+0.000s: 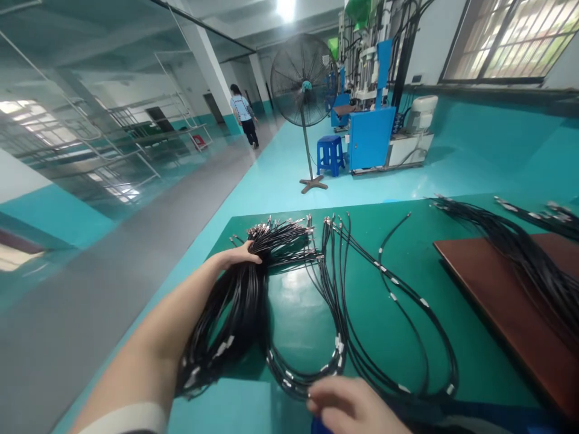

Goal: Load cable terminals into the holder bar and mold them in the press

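Observation:
My left hand [237, 256] reaches across a thick bundle of black cables [235, 307] on the green table [393, 253], fingers closed over the bundle near its metal connector ends [280, 229]. My right hand [350, 405] sits at the table's near edge, fingers curled on the looped bottom of a smaller group of black cables [337, 337] with white tags. A few loose cables [407, 289] curve to the right of that group.
A brown board [497, 295] lies on the right with another cable bundle [520, 253] draped over it. Beyond the table stand a pedestal fan [304, 81], a blue stool [329, 154] and blue machines [371, 135]. A person [244, 114] walks away down the aisle.

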